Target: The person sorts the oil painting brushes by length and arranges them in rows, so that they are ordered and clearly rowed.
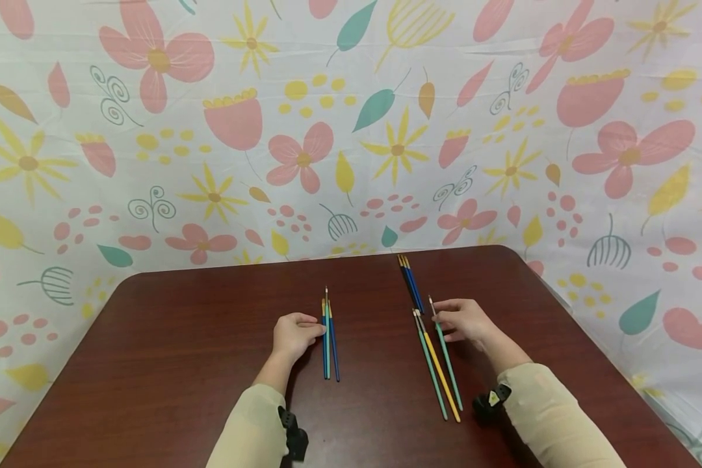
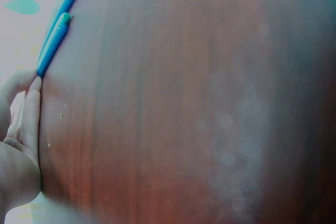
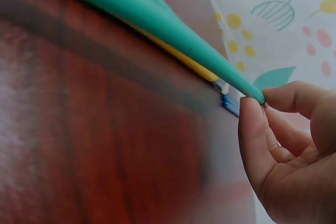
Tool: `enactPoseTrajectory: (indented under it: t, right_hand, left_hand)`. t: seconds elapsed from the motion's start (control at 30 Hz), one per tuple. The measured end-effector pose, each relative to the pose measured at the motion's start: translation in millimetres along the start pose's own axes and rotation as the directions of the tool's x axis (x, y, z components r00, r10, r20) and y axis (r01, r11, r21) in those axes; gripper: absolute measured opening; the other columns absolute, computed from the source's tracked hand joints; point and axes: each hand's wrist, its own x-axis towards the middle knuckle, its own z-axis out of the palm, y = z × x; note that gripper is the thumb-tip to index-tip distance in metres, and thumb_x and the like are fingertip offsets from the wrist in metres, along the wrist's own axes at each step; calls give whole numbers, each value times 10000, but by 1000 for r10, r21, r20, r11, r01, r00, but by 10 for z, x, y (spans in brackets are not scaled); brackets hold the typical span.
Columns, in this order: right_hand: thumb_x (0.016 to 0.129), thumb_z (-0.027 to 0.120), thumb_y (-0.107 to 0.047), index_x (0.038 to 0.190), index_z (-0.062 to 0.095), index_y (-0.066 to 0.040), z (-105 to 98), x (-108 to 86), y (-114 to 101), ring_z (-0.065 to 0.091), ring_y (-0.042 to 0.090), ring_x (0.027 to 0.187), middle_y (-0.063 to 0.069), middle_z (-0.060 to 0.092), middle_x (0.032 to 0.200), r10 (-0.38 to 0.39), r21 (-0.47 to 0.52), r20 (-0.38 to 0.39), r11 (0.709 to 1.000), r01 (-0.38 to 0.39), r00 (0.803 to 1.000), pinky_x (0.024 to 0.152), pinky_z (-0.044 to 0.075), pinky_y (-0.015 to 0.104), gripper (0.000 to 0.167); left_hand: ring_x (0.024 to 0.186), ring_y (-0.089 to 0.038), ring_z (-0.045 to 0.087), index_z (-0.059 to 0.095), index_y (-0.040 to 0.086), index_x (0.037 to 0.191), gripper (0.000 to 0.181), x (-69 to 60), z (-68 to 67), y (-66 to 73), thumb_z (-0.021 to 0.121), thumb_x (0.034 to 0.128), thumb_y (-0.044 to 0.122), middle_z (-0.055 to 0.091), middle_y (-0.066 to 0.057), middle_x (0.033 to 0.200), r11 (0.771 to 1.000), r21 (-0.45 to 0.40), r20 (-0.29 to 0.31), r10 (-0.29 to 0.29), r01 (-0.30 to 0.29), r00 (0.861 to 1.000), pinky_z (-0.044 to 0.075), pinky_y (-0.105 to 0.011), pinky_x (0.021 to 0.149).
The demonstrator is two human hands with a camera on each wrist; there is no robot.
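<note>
In the head view, three paintbrushes lie close together left of centre: a blue one (image 1: 325, 354), a green one (image 1: 328, 364) and another blue one (image 1: 334, 351). From their left side my left hand (image 1: 292, 335) pinches the nearest blue brush (image 2: 51, 51); whether it also touches the green one I cannot tell. Farther right, my right hand (image 1: 467, 323) pinches a green brush (image 1: 446, 357) close below its metal collar, seen nearer in the right wrist view (image 3: 178, 38). Beside it lie a yellow brush (image 1: 441, 377) and another green brush (image 1: 431, 370).
Several brushes with dark and blue handles (image 1: 412, 286) lie beyond the right-hand group, near the back edge of the brown table (image 1: 181, 364). A flower-patterned cloth (image 1: 351, 117) hangs behind the table and down its right side.
</note>
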Motion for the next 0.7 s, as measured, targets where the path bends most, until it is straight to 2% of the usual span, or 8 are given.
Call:
enactPoseTrajectory:
  t: [0.27, 0.53, 0.7]
  right_hand:
    - [884, 605, -96, 1310, 491, 81, 82, 29, 109, 657, 145, 776, 160, 661, 1031, 19, 26, -17, 1000, -18, 1000, 654, 584, 351, 475]
    - [890, 617, -111, 1272, 525, 83, 143, 5, 91, 668, 180, 846, 233, 641, 1105, 9, -28, -41, 1000, -11, 999, 653, 585, 359, 439]
    - [888, 622, -111, 1246, 548, 84, 170, -14, 66, 673, 190, 837, 241, 649, 1099, 7, -64, -57, 998, -10, 998, 621, 581, 348, 415]
  left_hand:
    - [742, -168, 689, 681, -4, 946, 230, 5, 1, -12, 767, 769, 116, 726, -143, 888, 1000, 0, 2, 3, -3, 1000, 578, -317, 667]
    - [754, -174, 691, 681, 2, 948, 229, 8, 2, -14, 766, 770, 119, 726, -138, 892, 1000, -4, 6, -4, 4, 1000, 578, -319, 678]
    - [751, -171, 691, 682, 7, 944, 227, 3, 7, -2, 770, 769, 121, 727, -136, 891, 1000, -2, 1, -6, 6, 1000, 578, -315, 673]
